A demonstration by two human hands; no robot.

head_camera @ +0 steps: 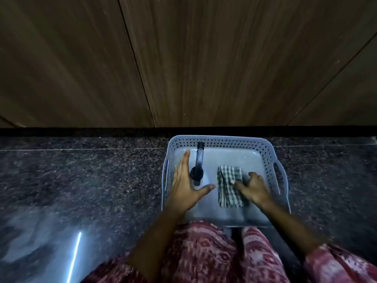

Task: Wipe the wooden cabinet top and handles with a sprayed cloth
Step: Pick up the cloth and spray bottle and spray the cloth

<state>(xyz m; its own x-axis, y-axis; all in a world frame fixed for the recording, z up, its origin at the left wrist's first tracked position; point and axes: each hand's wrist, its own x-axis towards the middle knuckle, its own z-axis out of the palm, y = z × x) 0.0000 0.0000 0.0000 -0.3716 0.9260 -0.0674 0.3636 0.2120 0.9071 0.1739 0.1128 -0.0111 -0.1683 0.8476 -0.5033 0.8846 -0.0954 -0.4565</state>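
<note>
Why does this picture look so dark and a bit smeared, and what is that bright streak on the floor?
Head view: dim light throughout; the right hand on the checked cloth is motion-blurred, the left hand sharper. The streak is glare on the polished floor. The wide lens splays the wood panel seams.

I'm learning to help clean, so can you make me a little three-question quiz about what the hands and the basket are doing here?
1. True or false: the checked cloth lies inside the basket.
2. Which hand touches the cloth? A) left hand B) right hand
3. What lies in the basket beside the cloth?

Key:
1. True.
2. B; its fingers rest on the cloth, while the left hand is spread open by the spray bottle.
3. The spray bottle, lying on its side.
</note>
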